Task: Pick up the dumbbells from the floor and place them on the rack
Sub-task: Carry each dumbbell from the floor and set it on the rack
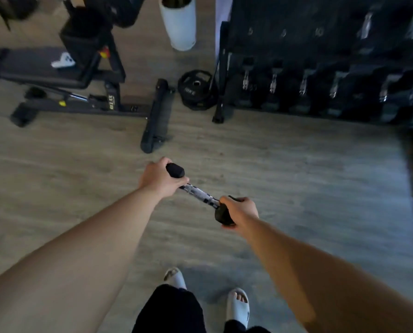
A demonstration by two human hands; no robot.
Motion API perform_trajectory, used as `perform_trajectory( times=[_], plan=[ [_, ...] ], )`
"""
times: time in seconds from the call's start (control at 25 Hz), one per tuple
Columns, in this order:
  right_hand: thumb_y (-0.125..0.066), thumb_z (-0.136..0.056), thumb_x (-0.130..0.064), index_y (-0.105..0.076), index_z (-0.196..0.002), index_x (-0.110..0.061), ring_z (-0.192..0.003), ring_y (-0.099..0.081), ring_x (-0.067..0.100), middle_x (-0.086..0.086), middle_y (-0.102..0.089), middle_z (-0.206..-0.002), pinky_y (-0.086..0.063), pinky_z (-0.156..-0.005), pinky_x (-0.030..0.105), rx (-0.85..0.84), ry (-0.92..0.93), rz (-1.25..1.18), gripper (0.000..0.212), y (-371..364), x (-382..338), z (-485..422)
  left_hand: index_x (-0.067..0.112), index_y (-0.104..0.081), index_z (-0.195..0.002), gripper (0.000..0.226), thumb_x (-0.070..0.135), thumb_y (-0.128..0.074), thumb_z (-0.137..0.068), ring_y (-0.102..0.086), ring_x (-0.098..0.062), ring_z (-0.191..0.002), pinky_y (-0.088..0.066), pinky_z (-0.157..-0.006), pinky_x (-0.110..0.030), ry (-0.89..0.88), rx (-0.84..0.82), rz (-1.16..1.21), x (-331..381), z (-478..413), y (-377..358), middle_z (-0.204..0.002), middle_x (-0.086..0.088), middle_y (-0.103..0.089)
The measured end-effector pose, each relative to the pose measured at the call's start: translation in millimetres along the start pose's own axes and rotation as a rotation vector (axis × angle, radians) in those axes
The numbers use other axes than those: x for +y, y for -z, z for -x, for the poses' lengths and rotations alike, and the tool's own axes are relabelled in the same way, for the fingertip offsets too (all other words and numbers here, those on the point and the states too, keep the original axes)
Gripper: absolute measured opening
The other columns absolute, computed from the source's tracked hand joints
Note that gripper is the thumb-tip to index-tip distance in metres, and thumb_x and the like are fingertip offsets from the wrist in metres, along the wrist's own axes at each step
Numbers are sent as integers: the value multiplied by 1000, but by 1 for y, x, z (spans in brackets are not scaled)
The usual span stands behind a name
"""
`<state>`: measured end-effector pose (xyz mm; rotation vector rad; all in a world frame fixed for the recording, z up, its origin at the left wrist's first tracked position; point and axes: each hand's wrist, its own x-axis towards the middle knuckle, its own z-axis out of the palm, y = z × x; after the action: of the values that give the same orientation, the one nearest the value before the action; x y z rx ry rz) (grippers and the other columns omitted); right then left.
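A black hex dumbbell with a chrome handle hangs above the wooden floor in the middle of the view, held at both ends. My left hand grips its far head. My right hand grips its near head. The handle between the hands is bare. The dark dumbbell rack stands at the upper right, with several dumbbells lying in a row on its lower shelf and more on the shelf above. The rack is well ahead of my hands.
A black weight bench with its floor bar stands at the upper left. Stacked weight plates lie beside the rack's left leg. A white cylinder stands behind them. My feet in white slides are at the bottom.
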<state>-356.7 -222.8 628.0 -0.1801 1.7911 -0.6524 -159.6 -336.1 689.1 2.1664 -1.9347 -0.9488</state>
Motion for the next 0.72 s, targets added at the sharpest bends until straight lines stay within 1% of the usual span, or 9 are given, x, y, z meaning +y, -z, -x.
perform_trajectory(
  times=[0.08, 0.16, 0.24, 0.28, 0.32, 0.4, 0.48, 0.6, 0.72],
  plan=[
    [-80, -61, -34, -77, -93, -12, -85, -75, 33, 15, -74, -96, -63, -50, 42, 5, 39, -66, 38, 15, -46, 12, 30, -62, -103, 55, 51, -90, -61, -62, -25, -93, -48, -75, -31, -75, 20, 27, 47, -15, 31, -110, -4, -65],
    [-78, -56, -33, -79, -84, -11, -85, -76, 35, 16, -75, -93, -62, -51, 42, 22, 87, -151, 36, 24, -89, 16, 31, -62, -110, 61, 53, -88, -59, -63, -26, -101, -51, -80, -33, -153, 45, 30, 91, -40, 59, -112, -2, -61],
    [-79, -57, -30, -79, -83, -9, -79, -77, 34, 17, -75, -89, -62, -52, 42, 63, 112, -252, 33, 28, -126, 14, 29, -61, -122, 75, 56, -88, -57, -62, -26, -109, -45, -80, -30, -240, 60, -2, 130, -72, 82, -116, 0, -59],
    [-79, -58, -28, -79, -83, -8, -74, -78, 33, 17, -76, -86, -62, -52, 42, 92, 117, -305, 32, 28, -142, 10, 27, -59, -128, 84, 58, -89, -56, -61, -25, -113, -42, -81, -30, -279, 52, -17, 148, -90, 91, -121, -1, -58],
    [-80, -60, -27, -79, -82, -8, -67, -77, 30, 15, -76, -79, -62, -52, 42, 108, 119, -346, 30, 26, -157, 6, 24, -57, -133, 92, 59, -89, -55, -59, -25, -117, -41, -83, -30, -305, 42, -25, 163, -108, 98, -128, -2, -57],
    [-82, -65, -23, -78, -78, -6, -56, -74, 27, 13, -73, -69, -61, -51, 42, 133, 108, -420, 22, 21, -181, -4, 21, -54, -138, 99, 60, -89, -54, -57, -24, -121, -42, -86, -31, -363, 26, -48, 187, -136, 109, -137, -3, -55],
    [-82, -70, -21, -77, -79, -4, -55, -73, 27, 15, -73, -71, -61, -51, 42, 171, 110, -499, 20, 15, -209, -19, 19, -54, -138, 99, 59, -90, -54, -57, -24, -121, -44, -89, -32, -422, 19, -50, 213, -168, 120, -138, -3, -56],
    [-83, -72, -23, -76, -87, -3, -58, -74, 27, 17, -73, -80, -61, -53, 43, 191, 109, -616, 26, 19, -252, -41, 18, -59, -131, 90, 57, -91, -57, -58, -24, -117, -44, -85, -31, -530, 20, -74, 263, -210, 127, -131, -4, -60],
    [-82, -70, -26, -75, -91, -3, -73, -75, 33, 20, -74, -90, -62, -54, 44, 224, 96, -721, 32, 39, -293, -70, 19, -60, -129, 85, 56, -91, -59, -59, -25, -113, -43, -82, -31, -628, 3, -107, 323, -254, 116, -128, -4, -60]
  ],
)
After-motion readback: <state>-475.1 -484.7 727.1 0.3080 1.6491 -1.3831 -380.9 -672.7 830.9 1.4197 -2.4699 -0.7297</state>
